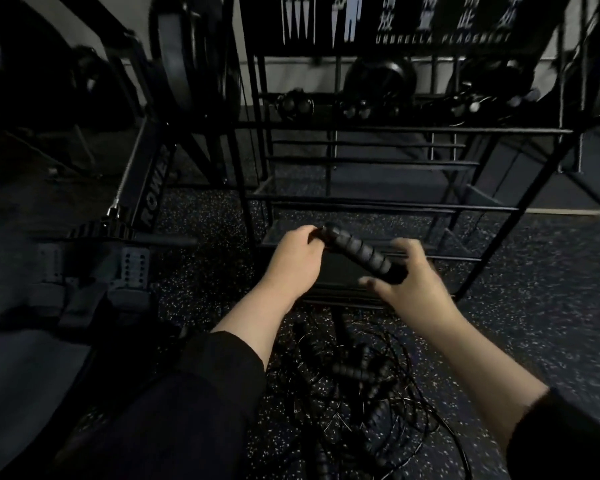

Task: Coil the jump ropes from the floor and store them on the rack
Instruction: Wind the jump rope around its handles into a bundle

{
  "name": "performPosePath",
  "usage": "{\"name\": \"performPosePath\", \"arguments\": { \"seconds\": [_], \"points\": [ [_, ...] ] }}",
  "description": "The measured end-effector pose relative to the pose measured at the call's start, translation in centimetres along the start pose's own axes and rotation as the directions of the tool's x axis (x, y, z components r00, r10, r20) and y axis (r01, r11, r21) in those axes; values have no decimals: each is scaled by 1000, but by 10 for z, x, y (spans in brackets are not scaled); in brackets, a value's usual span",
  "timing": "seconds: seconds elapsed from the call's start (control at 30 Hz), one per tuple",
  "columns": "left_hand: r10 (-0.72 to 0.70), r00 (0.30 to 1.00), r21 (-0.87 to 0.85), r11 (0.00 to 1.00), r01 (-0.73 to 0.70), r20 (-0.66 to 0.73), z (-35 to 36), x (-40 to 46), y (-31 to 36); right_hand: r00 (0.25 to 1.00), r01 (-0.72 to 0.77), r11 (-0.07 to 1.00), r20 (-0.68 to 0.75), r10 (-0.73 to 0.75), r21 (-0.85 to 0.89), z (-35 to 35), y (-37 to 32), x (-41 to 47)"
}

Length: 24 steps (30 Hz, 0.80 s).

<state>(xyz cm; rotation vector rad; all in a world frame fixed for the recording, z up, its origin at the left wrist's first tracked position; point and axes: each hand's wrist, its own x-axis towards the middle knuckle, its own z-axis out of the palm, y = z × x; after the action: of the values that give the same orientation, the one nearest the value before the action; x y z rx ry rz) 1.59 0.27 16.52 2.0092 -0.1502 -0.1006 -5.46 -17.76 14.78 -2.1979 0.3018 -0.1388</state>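
A black ribbed jump rope handle (361,254) is held between both hands in front of the lowest shelf of the black metal rack (378,202). Its upper end is pinched by the curled fingers (310,233) of the left hand (295,258). Its lower end is gripped by the right hand (409,275), whose fingers are curled around it from the right, while the thumb is stretched out below the handle. The right hand is blurred, so the exact hold is not clearly seen.

Below the fingers, between the two forearms, a tangled pile of jump ropes (357,386) is seen on the speckled rubber floor (534,323), with thin black cords and several ribbed handles crossing each other. Which cord belongs to the held handle cannot be told.

Well above the fingers, dark round objects are lying on an upper shelf of the rack, under a sign (440,38) with the words "UMBRELLA PLACEMENT". To the left of the fingers a rowing machine (153,188) marked "ROWER" is standing.
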Motion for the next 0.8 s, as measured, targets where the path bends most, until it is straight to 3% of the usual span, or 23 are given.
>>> {"name": "performPosePath", "arguments": {
  "seconds": [0.07,0.13,0.2,0.27,0.33,0.43,0.53,0.6,0.7,0.8],
  "points": [
    [66,998,56,996,-67,10,-1,-17,20,992,60,992,115,-46,-114,-6,-9,-18],
    [150,989,68,986,-150,18,3,-35,37,977,60,997,208,-47,-55,-8,-13,-34],
    [165,986,-43,985,-164,13,9,-54,49,952,5,982,301,-63,189,-5,-16,-50],
    [134,991,-177,976,-128,19,13,-71,54,924,-92,886,371,-94,454,1,-17,-62],
    [143,990,-216,967,-138,6,13,-81,55,921,-125,839,376,-100,529,8,-17,-69],
    [174,985,-252,952,-171,-10,11,-87,54,942,-70,895,323,-85,440,11,-14,-69],
    [209,978,-167,965,-205,10,9,-86,47,965,-48,930,258,-51,364,10,-12,-65],
    [211,976,-123,971,-204,55,8,-82,40,984,-72,912,179,-2,404,7,-11,-58],
    [125,970,-91,990,-108,210,11,-73,26,992,-118,791,113,62,600,1,-16,-46],
    [-17,920,-9,1000,22,392,24,-70,8,977,-212,518,195,87,829,-6,-24,-36]
  ]
}}
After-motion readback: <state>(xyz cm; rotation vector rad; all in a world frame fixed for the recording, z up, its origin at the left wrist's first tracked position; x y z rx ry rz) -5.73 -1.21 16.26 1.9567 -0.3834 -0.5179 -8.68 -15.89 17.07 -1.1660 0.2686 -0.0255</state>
